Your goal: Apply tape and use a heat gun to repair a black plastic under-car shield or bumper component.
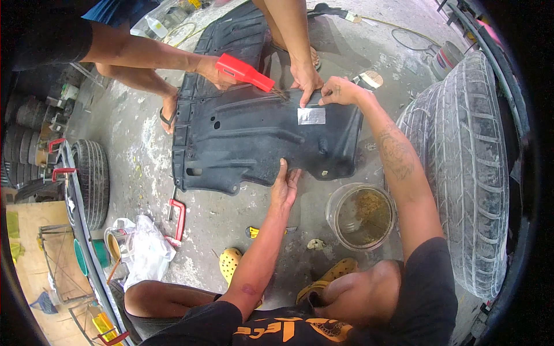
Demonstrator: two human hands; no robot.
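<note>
A large black plastic car undershield [254, 132] with ribs, holes and a white label [311, 116] is held above the floor. My left hand [283, 189] holds its near edge, thumb on top and fingers partly hidden underneath. At the far right corner my right hand [339, 92] pinches the edge. Across from me, a co-worker's hand [214, 72] grips a red gun-shaped tool [245, 72], its thin metal prongs at the undershield's surface, left of the label. The co-worker's other hand [307, 83] presses on the undershield beside my right hand.
A clear round bucket [360, 217] with brownish contents stands near my right forearm. Large tires [461, 173] are at the right, another tire [92, 181] at the left. A red C-clamp [179, 222], a white plastic bag [147, 248] and a yellow-black tool [253, 232] lie on the floor.
</note>
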